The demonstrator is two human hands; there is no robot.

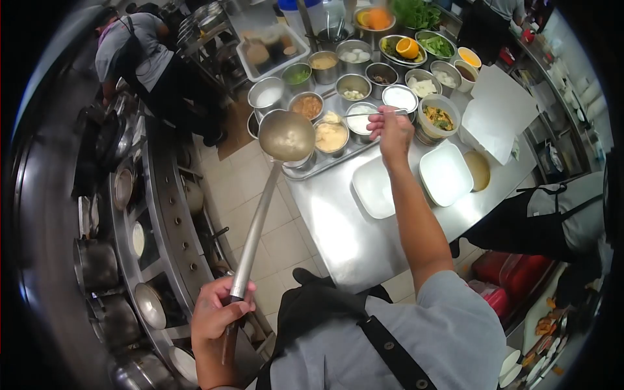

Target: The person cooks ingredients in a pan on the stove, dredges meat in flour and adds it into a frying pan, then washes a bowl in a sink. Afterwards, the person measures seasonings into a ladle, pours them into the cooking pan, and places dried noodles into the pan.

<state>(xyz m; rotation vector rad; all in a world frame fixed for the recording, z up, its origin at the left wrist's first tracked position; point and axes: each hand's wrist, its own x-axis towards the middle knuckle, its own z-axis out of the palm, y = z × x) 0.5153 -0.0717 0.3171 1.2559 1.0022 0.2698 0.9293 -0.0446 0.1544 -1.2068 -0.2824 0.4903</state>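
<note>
My left hand (pixel 224 309) is wrapped round the handle of a long metal ladle (pixel 286 135), whose round bowl hangs by the near left edge of the tray of tins. Pinched in my right hand (pixel 392 130) is a thin metal spoon (pixel 365 115), held over a tin of white powder (pixel 361 121). Left of that stands a tin of pale yellow paste (pixel 331 136). A clear tub of yellow and green food (pixel 439 117) is right of my right hand. Below it are two white square dishes (pixel 446 174) (pixel 372 188), one partly behind my right forearm.
A steel counter (pixel 325 227) lies ahead. Burners with pans (pixel 151 305) run along the left. A person (pixel 146 58) bends at the upper left; another person (pixel 559 214) stands at the right. A white open box (pixel 497 110) sits at the counter's right.
</note>
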